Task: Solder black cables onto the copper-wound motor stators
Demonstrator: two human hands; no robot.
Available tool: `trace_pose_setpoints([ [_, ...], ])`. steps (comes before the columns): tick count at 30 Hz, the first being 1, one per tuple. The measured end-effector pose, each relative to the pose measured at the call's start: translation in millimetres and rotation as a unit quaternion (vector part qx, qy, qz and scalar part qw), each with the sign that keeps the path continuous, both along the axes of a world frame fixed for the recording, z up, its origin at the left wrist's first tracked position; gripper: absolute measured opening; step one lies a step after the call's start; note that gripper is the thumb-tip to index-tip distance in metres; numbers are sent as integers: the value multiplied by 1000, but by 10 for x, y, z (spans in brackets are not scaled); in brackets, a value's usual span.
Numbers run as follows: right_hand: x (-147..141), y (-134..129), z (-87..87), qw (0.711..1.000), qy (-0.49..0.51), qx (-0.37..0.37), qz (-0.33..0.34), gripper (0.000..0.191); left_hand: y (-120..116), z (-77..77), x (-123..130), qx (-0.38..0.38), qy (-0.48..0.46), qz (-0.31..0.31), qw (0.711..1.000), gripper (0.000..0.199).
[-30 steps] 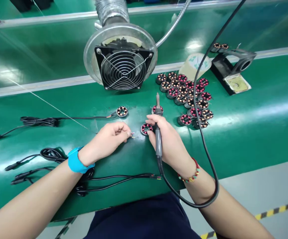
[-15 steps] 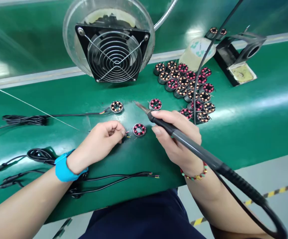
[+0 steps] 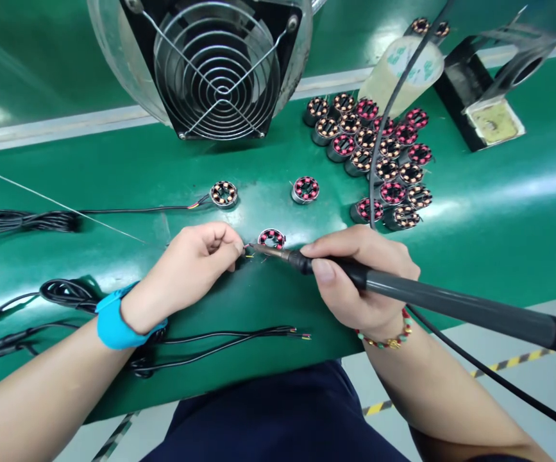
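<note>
My left hand [image 3: 210, 260] pinches the end of a cable, whose thin coloured wires [image 3: 249, 251] poke out past the fingertips. A soldering iron [image 3: 403, 289] is held in my right hand [image 3: 367, 276], its tip pointing left at those wires. Just behind the tip sits a red-wound motor stator [image 3: 272, 239], partly covered by the iron. Farther back stand another red stator [image 3: 305, 190] and a copper-coloured one [image 3: 224, 194], the latter with a black cable [image 3: 138, 210] joined to it.
A fan [image 3: 220, 77] stands at the back. Several stators [image 3: 362, 160] are grouped at the right, near a clear roll [image 3: 403, 70] and an iron stand with a sponge [image 3: 494, 125]. Loose cables [image 3: 229, 335] lie at the front left. A thin wire strand [image 3: 56, 202] slants across the left.
My right hand has brought the iron's tip down and left to the wires at my left hand. The view has shifted slightly, with the fan now larger.
</note>
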State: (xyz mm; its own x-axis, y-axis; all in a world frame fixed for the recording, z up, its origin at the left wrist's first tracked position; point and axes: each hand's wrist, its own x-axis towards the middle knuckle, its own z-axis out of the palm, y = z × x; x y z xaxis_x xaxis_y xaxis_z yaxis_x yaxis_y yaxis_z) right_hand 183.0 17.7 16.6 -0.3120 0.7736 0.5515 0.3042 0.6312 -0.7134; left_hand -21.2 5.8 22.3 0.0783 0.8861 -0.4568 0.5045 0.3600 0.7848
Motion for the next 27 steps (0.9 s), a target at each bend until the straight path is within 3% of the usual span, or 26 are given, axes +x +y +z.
trace_pose_setpoints([
  [13, -16, 13, -42, 1000, 13, -7, -17, 10, 0, 7, 3, -2, -4, 3, 1000, 16],
  [20, -99, 14, -108, 992, -26, -117, 41, 34, 10, -6, -1, 12, -3, -5, 1000, 16],
  [27, -225, 80, -245, 984, -123, -106, 70, 35, 6, -14, -8, 13, -8, 0, 1000, 14],
])
